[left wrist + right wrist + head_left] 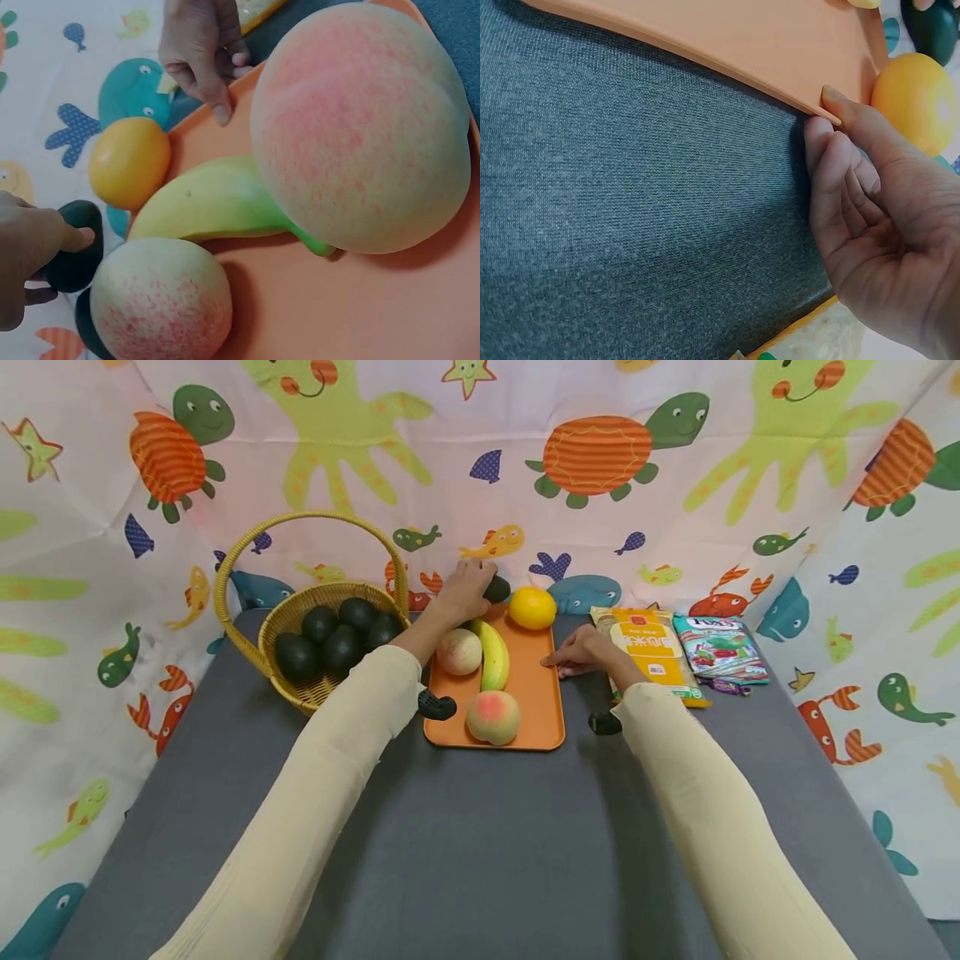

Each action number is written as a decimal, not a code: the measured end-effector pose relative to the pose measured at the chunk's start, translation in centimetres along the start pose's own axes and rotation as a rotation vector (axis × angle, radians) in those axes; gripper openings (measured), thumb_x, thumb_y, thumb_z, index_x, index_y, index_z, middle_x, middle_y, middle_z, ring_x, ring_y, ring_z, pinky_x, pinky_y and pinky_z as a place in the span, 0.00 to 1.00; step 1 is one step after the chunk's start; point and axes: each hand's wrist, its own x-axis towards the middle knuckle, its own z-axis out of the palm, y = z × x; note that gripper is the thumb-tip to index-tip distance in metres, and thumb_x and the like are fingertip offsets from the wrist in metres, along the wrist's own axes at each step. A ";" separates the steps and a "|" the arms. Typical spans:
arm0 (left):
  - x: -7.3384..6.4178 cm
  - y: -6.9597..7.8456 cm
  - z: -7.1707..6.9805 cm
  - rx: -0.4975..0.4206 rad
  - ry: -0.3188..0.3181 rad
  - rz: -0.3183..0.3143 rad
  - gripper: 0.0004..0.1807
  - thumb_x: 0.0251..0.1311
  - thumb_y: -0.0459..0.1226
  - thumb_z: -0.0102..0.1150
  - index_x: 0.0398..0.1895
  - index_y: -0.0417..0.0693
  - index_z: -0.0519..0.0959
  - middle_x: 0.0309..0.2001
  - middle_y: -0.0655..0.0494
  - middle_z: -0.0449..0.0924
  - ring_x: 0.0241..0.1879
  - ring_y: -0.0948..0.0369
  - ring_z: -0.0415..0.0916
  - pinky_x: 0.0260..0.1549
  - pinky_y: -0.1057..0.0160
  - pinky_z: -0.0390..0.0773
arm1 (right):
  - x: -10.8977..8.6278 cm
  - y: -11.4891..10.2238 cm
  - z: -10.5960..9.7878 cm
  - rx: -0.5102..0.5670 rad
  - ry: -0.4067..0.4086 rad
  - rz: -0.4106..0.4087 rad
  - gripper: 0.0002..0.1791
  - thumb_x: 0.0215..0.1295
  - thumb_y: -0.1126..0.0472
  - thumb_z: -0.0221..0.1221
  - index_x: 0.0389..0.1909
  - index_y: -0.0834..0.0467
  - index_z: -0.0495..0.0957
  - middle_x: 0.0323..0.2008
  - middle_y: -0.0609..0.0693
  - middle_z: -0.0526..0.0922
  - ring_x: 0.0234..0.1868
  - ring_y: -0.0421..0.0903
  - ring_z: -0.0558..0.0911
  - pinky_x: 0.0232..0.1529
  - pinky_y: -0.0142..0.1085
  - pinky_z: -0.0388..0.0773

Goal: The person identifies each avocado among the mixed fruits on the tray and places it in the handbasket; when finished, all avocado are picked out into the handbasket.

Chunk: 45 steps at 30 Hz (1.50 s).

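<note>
My left hand (465, 592) grips a dark avocado (77, 247) over the far left part of an orange tray (536, 710). Under it, a second dark fruit (88, 328) shows partly behind a pale peach (459, 652). Beside the peach lies a banana (493, 658), and a larger pink-topped peach (492, 717) sits at the tray's near end. A round yellow-orange fruit (532, 608) rests in the far right corner. With thumb above and curled fingers below, my right hand (889, 206) pinches the tray's right rim.
A yellow wicker basket (327, 589) with a tall handle stands left of the tray, holding several dark avocados (345, 647). To the right lie a yellow food packet (651, 652), a teal candy bag (720, 647) and a small purple sweet (725, 687). A patterned cloth (450, 502) hangs behind the grey table.
</note>
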 end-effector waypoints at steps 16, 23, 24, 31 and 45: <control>-3.0 0.5 -3.9 -0.274 0.176 0.011 0.40 0.56 0.39 0.74 0.70 0.39 0.66 0.63 0.37 0.65 0.59 0.44 0.67 0.59 0.49 0.81 | -0.2 -0.6 0.1 0.011 -0.018 -0.032 0.19 0.58 0.44 0.76 0.29 0.57 0.90 0.18 0.45 0.86 0.20 0.38 0.85 0.33 0.27 0.84; -7.5 0.5 -8.1 -0.331 0.138 0.076 0.45 0.60 0.45 0.69 0.78 0.54 0.57 0.69 0.40 0.71 0.57 0.44 0.76 0.56 0.43 0.81 | -0.5 -0.8 0.2 0.021 -0.013 -0.016 0.19 0.57 0.44 0.76 0.30 0.58 0.90 0.17 0.45 0.85 0.20 0.38 0.85 0.32 0.27 0.83; -8.2 0.5 -8.8 -0.311 0.129 0.092 0.45 0.61 0.46 0.69 0.79 0.57 0.57 0.70 0.41 0.70 0.59 0.43 0.75 0.57 0.42 0.80 | -0.5 -0.8 0.2 0.026 -0.014 -0.014 0.19 0.58 0.45 0.76 0.30 0.58 0.89 0.17 0.45 0.85 0.20 0.38 0.85 0.32 0.27 0.83; -12.9 0.0 -12.9 -0.206 0.008 0.159 0.42 0.61 0.51 0.71 0.76 0.58 0.64 0.71 0.44 0.71 0.57 0.45 0.75 0.51 0.45 0.81 | -0.3 -0.4 -0.3 0.025 -0.006 0.000 0.20 0.57 0.45 0.77 0.33 0.59 0.90 0.18 0.45 0.85 0.20 0.39 0.85 0.32 0.28 0.84; -19.6 -4.9 -13.2 -0.075 -0.244 -0.043 0.39 0.64 0.52 0.70 0.73 0.48 0.67 0.67 0.41 0.75 0.61 0.44 0.76 0.60 0.42 0.77 | 0.2 0.0 0.0 0.040 -0.010 -0.016 0.19 0.56 0.45 0.77 0.33 0.58 0.89 0.17 0.44 0.85 0.20 0.38 0.85 0.31 0.27 0.83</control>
